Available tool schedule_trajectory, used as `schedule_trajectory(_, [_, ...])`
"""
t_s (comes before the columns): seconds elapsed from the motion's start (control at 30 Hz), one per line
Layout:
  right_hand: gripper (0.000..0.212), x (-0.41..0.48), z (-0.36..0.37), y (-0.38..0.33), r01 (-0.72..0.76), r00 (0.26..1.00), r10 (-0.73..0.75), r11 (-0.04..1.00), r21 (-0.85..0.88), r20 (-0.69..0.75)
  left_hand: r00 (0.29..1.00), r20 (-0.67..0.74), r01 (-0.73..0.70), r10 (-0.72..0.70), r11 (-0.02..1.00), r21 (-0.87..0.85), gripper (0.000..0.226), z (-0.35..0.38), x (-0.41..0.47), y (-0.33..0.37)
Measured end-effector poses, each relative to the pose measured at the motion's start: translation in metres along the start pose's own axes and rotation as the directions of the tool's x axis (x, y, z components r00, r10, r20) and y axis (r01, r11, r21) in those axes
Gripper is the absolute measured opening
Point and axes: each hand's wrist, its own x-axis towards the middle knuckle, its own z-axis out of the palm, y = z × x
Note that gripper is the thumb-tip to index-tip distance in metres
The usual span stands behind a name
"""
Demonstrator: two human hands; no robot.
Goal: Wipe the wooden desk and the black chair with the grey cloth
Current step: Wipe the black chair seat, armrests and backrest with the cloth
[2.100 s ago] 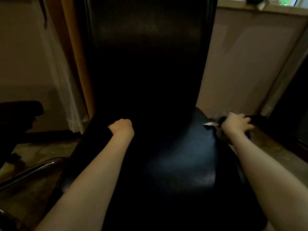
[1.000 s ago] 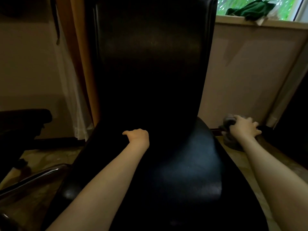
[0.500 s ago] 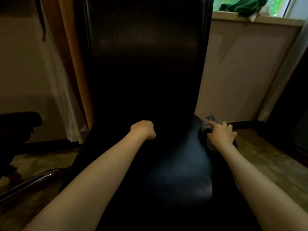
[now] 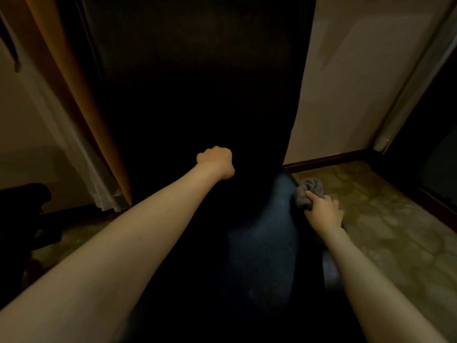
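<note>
On the left, the person's left hand (image 4: 215, 162) is clenched into a fist holding nothing, knuckles planted where seat meets back on the tall black leather chair (image 4: 197, 70), likely to steady it against the rubbing. Over to the right, the right hand (image 4: 324, 212) clutches the bunched grey cloth (image 4: 310, 191) against the seat's right rim, so the edge is probably the part being wiped. Half a second ago the cloth sat on the seat's back corner; now it hangs over the side. The fist hasn't budged.
</note>
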Motion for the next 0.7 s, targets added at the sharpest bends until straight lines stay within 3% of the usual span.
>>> schedule_trajectory(0.2, [0.044,-0.007,-0.019,-0.009,0.023,0.981,0.017,0.98,-0.199,0.193,1.0,0.007,0.004,-0.004,1.0,-0.018,0.058,-0.067,0.007,0.008])
schedule_trajectory(0.4, [0.041,-0.029,-0.038,-0.007,-0.015,0.934,0.098,0.972,-0.236,0.344,0.996,-0.068,-0.058,0.051,0.993,-0.104,0.059,-0.136,0.021,0.022])
schedule_trajectory(0.7, [0.033,-0.072,-0.082,0.015,-0.161,0.835,0.172,0.985,-0.067,0.522,0.97,-0.204,-0.169,0.128,0.965,-0.198,0.06,-0.193,0.01,0.078])
